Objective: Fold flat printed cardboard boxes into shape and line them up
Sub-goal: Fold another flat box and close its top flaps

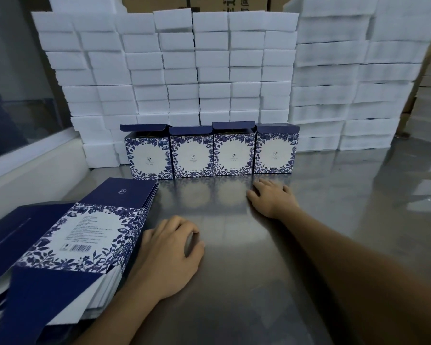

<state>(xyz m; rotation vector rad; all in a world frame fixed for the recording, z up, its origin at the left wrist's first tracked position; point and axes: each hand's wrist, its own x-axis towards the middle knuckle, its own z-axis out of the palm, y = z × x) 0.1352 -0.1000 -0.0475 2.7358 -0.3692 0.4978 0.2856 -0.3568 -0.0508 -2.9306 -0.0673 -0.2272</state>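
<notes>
While four folded boxes stood side by side at the frame's centre, lids up, against a wall of white foam blocks, both hands lay empty on the steel table. The right hand rested flat, fingers spread, just below the rightmost box. The left hand sat loosely curled, holding nothing, beside the stack of flat boxes at lower left.

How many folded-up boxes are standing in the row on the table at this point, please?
4, side by side at the far side of the table, before the white foam blocks: leftmost box, second box, third box, rightmost box. None appears hidden.
</notes>
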